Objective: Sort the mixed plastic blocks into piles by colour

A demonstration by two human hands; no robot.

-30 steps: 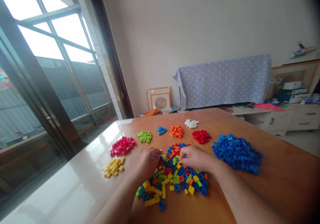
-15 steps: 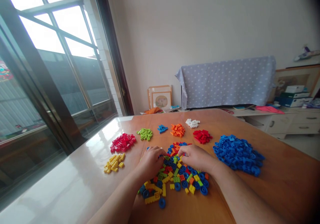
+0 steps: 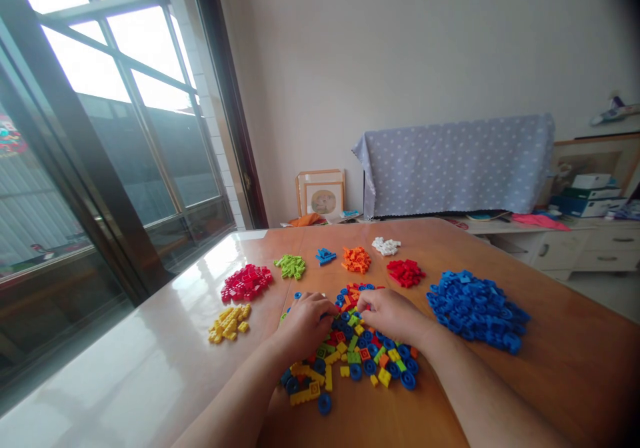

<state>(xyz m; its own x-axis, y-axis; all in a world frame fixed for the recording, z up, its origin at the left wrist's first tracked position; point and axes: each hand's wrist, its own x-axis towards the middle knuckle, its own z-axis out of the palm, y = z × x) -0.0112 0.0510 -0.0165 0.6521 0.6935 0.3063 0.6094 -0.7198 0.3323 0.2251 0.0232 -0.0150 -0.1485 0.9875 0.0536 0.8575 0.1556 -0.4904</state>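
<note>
A mixed pile of toy building bricks in blue, yellow, green, red and orange lies on the table in front of me, round blue pieces among them. Over its left side, my left hand is closed, fingers bent down toward the bricks; whatever they hold is hidden. My right hand reaches in from the other side, thumb and fingers curled together at the upper part of the pile. What it grips cannot be made out. A gap with loose bricks separates the hands.
Around the mixed pile sit heaps of one colour: yellow, crimson, lime green, small blue, orange, white, red and large blue. Behind the table stands a cabinet.
My left hand has shifted slightly right, toward the middle of the mixed pile, baring a few bricks behind it. My right hand has barely moved.
</note>
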